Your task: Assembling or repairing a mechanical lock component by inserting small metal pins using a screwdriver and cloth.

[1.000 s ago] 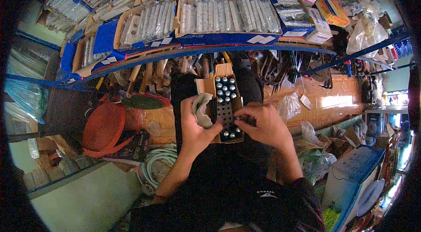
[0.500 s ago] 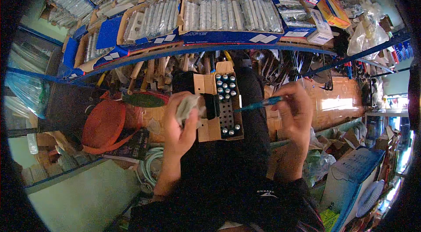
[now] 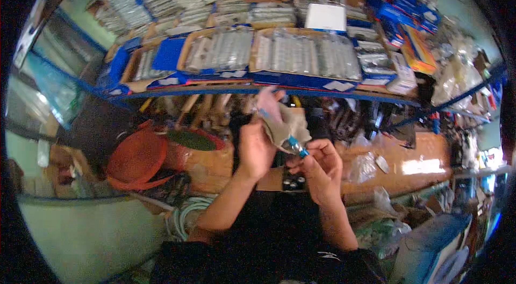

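Note:
My left hand (image 3: 255, 148) is closed round a crumpled pale grey cloth (image 3: 293, 123), a pinkish part of which stands up above the fingers. A slim teal-blue tool with a shiny silver section (image 3: 296, 147) is pinched in my right hand (image 3: 323, 172); its exact kind is unclear. Its upper end meets the cloth. Both hands are close together, above a small cardboard box (image 3: 272, 178) on my lap. Most of that box is hidden by the hands and cloth; a few silver round tops show at its near end.
A shelf with a blue edge (image 3: 215, 90) spans the front, loaded with blue boxes (image 3: 306, 81) of bagged, stick-like pieces. Wooden-handled tools hang or lie beneath it. An orange-red basin (image 3: 134, 157) sits left, a coiled pale hose (image 3: 185, 214) nearer, and a clear plastic bag (image 3: 364, 167) right.
My hands have come together above the box, bringing the teal tool from the right against the cloth. The view has shifted, so the shelf appears lower.

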Tool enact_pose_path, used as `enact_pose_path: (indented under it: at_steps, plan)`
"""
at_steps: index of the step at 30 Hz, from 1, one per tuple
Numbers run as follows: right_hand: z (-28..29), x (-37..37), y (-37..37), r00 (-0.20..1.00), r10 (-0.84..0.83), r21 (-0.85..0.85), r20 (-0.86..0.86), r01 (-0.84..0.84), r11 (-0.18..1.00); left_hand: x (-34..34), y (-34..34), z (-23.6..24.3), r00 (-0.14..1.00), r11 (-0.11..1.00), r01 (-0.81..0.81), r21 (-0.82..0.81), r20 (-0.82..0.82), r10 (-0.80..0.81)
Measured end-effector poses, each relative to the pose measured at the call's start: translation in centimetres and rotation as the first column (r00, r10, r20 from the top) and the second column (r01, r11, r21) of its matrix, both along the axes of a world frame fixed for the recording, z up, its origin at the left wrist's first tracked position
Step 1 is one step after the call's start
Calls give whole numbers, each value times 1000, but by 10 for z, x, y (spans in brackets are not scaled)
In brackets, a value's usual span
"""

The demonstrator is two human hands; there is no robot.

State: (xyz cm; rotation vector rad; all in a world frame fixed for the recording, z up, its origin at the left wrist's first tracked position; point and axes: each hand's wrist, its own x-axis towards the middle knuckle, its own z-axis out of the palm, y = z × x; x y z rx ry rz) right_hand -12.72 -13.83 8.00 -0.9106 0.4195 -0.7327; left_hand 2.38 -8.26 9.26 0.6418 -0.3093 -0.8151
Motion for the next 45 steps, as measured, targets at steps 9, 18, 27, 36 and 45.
enact_pose_path:
  at_steps: [9,18,27,36,45]
  plan:
    - [2,8,6,934,-139,-453,-329,-27,891,5,1,12,987,987,146,-65,71,-141]
    - [16,11,8,905,-155,-596,-395,-124,794,11,20,-16,930,998,64,25,361,-68]
    - [19,6,8,927,-77,-625,-368,-184,759,-2,29,0,975,987,-42,157,222,6]
    - [12,-1,13,940,-66,-610,-334,-162,776,1,31,-4,959,951,-140,277,278,60]
    - [15,-7,10,929,-83,-681,-361,-201,704,16,28,4,956,973,-141,185,281,85]
